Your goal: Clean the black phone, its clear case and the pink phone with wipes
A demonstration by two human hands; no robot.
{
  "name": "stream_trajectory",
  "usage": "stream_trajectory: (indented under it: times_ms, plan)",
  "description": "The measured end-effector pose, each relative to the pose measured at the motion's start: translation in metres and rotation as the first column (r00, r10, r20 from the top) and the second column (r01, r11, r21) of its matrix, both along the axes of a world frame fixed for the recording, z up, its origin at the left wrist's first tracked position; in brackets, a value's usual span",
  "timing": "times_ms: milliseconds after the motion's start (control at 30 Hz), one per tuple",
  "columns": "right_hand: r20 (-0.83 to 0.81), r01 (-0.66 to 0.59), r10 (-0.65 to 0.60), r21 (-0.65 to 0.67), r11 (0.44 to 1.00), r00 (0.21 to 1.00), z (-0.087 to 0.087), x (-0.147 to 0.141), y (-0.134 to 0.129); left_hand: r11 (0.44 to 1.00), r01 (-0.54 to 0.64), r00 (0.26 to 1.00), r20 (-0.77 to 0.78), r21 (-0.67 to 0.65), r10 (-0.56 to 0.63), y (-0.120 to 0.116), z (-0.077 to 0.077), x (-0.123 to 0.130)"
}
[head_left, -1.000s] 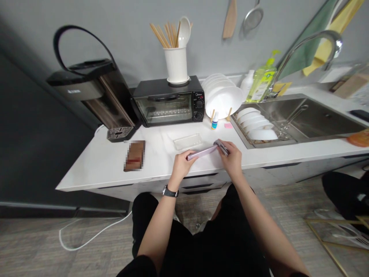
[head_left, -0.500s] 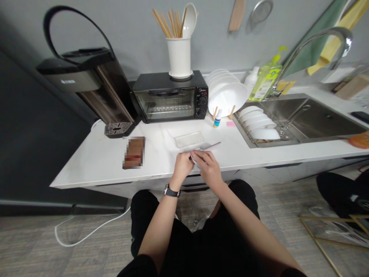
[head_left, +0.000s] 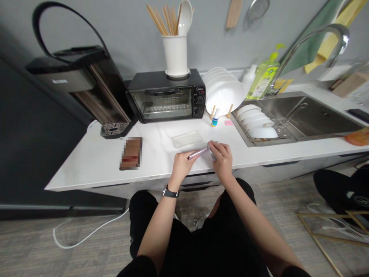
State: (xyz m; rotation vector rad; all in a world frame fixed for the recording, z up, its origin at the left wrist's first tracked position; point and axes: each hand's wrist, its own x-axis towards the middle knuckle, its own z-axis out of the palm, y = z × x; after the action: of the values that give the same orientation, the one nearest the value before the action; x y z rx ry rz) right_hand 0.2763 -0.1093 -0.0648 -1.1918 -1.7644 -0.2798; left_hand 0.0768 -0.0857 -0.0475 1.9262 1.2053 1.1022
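Note:
My left hand (head_left: 181, 166), a watch on its wrist, is closed around the near-left end of a thin lilac phone (head_left: 198, 153), seen nearly edge-on above the counter's front. At the phone's other end is my right hand (head_left: 223, 157), its fingers bent round a small pale cloth (head_left: 212, 152) pressed to that end. The cloth is mostly hidden by the fingers. Just beyond both hands, a clear phone case (head_left: 187, 139) lies flat on the white counter. A small white-and-blue spray bottle (head_left: 215, 118) stands behind my right hand, beside a pink pad (head_left: 228, 123).
A pixelated brown item (head_left: 131, 153) lies to the left, in front of a black drinks machine (head_left: 98, 88). Behind stand a toaster oven (head_left: 168, 103) and racked white plates (head_left: 225, 96). Right of them is a sink (head_left: 311, 115) with bowls (head_left: 258, 121).
My right hand has moved right along the phone, from close beside my left hand to the far end. The phone now shows between the hands, turned nearly edge-on.

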Motion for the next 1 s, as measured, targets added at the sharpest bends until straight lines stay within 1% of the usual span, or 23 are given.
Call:
stream_trajectory:
  times_ms: [67,167,267,367,500,600,700,767,867,1000]
  plan:
    - [0.010,-0.071,0.071,0.003,0.997,0.997,-0.003,-0.022,-0.007,1.000,-0.006,0.999,-0.041,0.022,0.007,0.000,0.000,-0.001]
    - [0.025,-0.169,0.169,0.006,0.986,0.985,-0.006,-0.050,-0.016,0.996,-0.066,0.988,-0.134,0.058,0.074,0.001,0.000,-0.002]
    - [0.026,-0.203,0.203,0.016,0.979,0.979,-0.007,-0.058,-0.019,0.993,-0.087,0.983,-0.154,0.077,0.098,0.001,0.001,-0.002]
    - [0.022,-0.184,0.184,0.024,0.983,0.983,-0.006,-0.043,-0.015,0.997,-0.052,0.991,-0.116,0.052,0.058,0.000,0.002,-0.001]
    - [-0.002,-0.073,0.073,-0.007,0.997,0.997,-0.003,-0.006,-0.003,1.000,0.007,1.000,-0.004,-0.005,-0.007,-0.002,0.002,0.001]
    - [-0.025,0.010,-0.011,-0.017,1.000,1.000,-0.001,0.018,0.006,1.000,-0.006,1.000,0.003,-0.029,0.006,-0.003,0.001,0.000]
    - [-0.038,0.048,-0.048,-0.017,0.999,0.998,0.001,0.024,0.009,0.999,-0.027,1.000,-0.009,-0.033,0.027,-0.003,0.001,0.000]
    - [-0.036,0.032,-0.032,-0.001,0.999,0.999,0.001,0.016,0.007,0.999,-0.023,1.000,-0.003,-0.026,0.023,-0.002,0.001,0.001]
    - [-0.032,-0.041,0.042,0.024,0.999,0.999,-0.002,-0.011,-0.001,1.000,-0.014,1.000,-0.014,-0.003,0.014,-0.001,0.000,0.001]
    - [-0.033,-0.156,0.155,-0.030,0.987,0.987,-0.006,-0.052,-0.016,0.996,-0.074,0.988,-0.133,0.040,0.078,0.000,0.000,-0.001]
